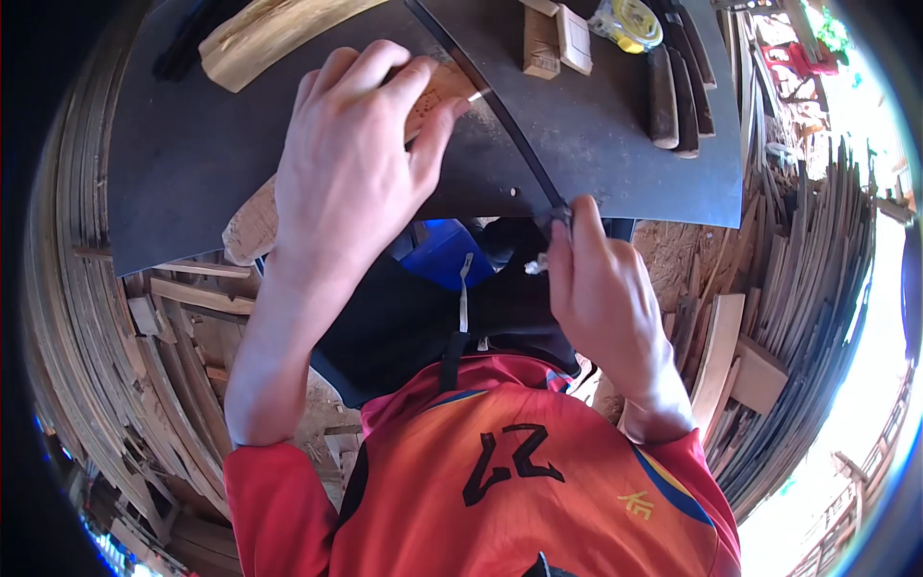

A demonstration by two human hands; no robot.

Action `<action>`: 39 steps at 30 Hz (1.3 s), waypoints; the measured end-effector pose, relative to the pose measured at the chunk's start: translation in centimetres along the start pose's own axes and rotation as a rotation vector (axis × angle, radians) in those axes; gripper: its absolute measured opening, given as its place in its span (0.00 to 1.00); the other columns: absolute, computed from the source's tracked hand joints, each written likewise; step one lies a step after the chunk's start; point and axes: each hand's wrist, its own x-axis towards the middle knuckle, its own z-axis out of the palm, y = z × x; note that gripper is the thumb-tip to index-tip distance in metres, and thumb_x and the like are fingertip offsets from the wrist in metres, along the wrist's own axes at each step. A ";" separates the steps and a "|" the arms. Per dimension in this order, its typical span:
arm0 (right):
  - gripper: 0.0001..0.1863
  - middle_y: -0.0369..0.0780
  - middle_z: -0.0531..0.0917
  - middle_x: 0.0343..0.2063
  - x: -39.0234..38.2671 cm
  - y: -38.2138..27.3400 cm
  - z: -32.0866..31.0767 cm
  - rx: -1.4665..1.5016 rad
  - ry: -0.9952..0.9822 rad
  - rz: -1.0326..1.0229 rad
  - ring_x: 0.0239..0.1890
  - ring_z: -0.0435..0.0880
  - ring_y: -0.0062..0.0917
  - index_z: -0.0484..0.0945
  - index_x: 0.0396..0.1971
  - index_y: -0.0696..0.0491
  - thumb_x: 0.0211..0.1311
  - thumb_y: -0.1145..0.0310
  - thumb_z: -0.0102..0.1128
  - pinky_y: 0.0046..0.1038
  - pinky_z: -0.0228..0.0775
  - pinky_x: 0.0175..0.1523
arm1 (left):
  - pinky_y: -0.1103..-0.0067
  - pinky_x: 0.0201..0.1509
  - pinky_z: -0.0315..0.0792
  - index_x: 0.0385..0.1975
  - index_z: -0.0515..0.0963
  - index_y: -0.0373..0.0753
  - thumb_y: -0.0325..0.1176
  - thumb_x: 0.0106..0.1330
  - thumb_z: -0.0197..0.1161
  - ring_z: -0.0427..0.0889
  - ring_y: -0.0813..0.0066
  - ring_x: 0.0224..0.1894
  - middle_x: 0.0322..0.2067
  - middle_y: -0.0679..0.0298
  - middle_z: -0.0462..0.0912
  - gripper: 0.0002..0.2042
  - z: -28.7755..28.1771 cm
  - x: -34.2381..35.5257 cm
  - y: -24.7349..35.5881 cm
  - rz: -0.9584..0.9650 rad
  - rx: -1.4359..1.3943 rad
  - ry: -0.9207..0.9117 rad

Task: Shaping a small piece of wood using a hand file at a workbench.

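So, head view: your left hand (361, 144) is bent over the speckled, reddish-brown wooden piece (436, 94), fingers on one side and thumb on the other, looks like a firm grip. That piece sits on the dark grey, smooth-topped bench (187, 173), mostly hidden under your palm. Your right hand (606, 279) is closed round the near end of the long, narrow, black bar-shaped tool (521, 146), which slants away from you across the wood's right edge. Touching or just above it, can't tell.

Progress: you look to be mid-job. Pale dust on the bench by the tool suggests some wood has already come off. The worked face is mostly covered by your hand, so how much is left can't be read; with wood and tool both held, I'd judge this piece as not finished.

A pale, rounded wooden end (252, 221) shows at the bench edge under your left forearm; same piece or another, can't tell. Farther off, not in hand: the long, curved, light-yellow timber (279, 40), the small tan wooden block (541, 46), the yellow tape measure in clear wrap (632, 26) and the dark, brown-gripped tools (663, 101) at right. Whether those are done with or waiting, no telling.
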 end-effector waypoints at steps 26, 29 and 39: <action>0.09 0.50 0.81 0.16 -1.8 0.0 0.4 0.002 0.007 0.063 0.21 0.86 0.51 0.71 0.45 0.59 0.78 0.70 0.60 0.50 0.75 0.25 | 0.62 0.56 0.77 0.47 0.88 0.32 0.38 0.71 0.72 0.85 0.55 0.47 0.45 0.59 0.86 0.15 0.0 0.2 -0.1 0.033 -0.039 -0.013; 0.07 0.51 0.82 0.17 0.7 -0.3 0.8 0.001 0.036 0.017 0.22 0.86 0.53 0.72 0.46 0.60 0.79 0.72 0.57 0.50 0.74 0.25 | 0.62 0.57 0.77 0.48 0.88 0.33 0.38 0.70 0.73 0.85 0.56 0.47 0.44 0.59 0.86 0.15 0.1 0.1 0.1 0.007 0.018 0.002; 0.08 0.51 0.78 0.15 -11.3 6.0 -1.3 0.175 0.010 0.190 0.18 0.83 0.49 0.75 0.50 0.63 0.80 0.74 0.56 0.47 0.69 0.24 | 0.63 0.59 0.76 0.52 0.88 0.34 0.41 0.72 0.73 0.84 0.56 0.48 0.45 0.60 0.85 0.17 0.4 -0.1 0.6 -0.079 0.057 0.018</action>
